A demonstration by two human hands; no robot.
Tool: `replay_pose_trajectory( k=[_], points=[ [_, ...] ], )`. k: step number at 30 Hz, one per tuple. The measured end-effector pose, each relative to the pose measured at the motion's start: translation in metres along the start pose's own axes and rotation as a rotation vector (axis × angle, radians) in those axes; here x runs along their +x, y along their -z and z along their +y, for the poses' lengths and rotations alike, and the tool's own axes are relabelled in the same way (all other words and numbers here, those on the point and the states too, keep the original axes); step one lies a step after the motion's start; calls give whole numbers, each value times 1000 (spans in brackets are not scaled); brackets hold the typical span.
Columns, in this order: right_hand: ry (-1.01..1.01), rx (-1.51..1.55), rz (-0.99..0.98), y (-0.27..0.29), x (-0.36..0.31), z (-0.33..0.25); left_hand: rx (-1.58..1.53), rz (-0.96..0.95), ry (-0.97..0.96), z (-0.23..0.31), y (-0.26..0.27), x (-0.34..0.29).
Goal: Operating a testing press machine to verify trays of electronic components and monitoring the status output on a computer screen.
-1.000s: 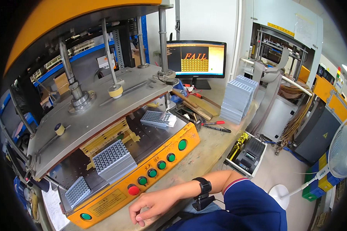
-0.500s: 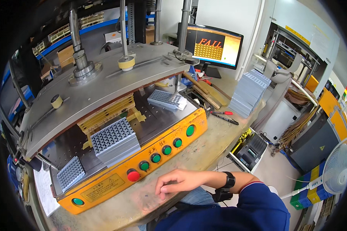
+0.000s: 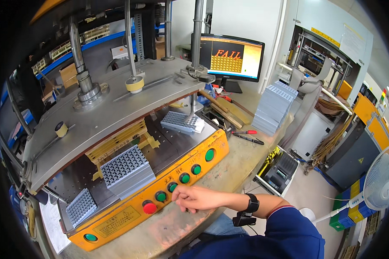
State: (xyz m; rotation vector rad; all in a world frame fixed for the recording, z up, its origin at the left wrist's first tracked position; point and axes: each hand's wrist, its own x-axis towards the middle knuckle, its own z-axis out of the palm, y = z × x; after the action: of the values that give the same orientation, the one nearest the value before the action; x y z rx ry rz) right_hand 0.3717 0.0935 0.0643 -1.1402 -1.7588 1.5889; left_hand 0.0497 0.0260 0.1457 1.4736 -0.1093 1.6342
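My right hand (image 3: 193,198) hangs at the front edge of a yellow control panel (image 3: 116,222), its fingers loosely bent and slightly apart, with nothing in them. Its index fingertip is by a green push button (image 3: 172,187); whether it touches it I cannot tell. A red button (image 3: 149,207) and another green button (image 3: 161,196) sit just left of the hand. Behind the panel, on the dark press bed, stands a thick stack of grey-blue boards with a honeycomb-like pattern (image 3: 125,166). My left hand is not in view.
A heavy metal plate (image 3: 116,95) on upright rods hangs over the bed. Smaller board stacks lie at the bed's left (image 3: 81,207) and right (image 3: 179,121). A tall board stack (image 3: 273,108), pens (image 3: 246,135) and a monitor (image 3: 233,56) are to the right.
My right hand has moved up from the bench edge to the row of buttons, and its fingers have bent differently. The view has shifted slightly. The boards stay where they were.
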Motion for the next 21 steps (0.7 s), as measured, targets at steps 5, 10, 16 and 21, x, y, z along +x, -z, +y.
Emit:
replay_pose_trajectory(
  k=[5, 10, 16, 21],
  points=[
    [-12, -55, 48, 1, 7, -4, 13, -7, -5, -1, -1, 3],
    [-43, -34, 28, -2, 7, -2, 35, -2, -24, 0, 1, 2],
    [-21, -41, -45, 3, 11, 0, 69, -10, -57, 7, 3, 6],
    [12, -177, -472, 7, 2, -62, 230, 26, -158, 26, 12, 0]
  ],
)
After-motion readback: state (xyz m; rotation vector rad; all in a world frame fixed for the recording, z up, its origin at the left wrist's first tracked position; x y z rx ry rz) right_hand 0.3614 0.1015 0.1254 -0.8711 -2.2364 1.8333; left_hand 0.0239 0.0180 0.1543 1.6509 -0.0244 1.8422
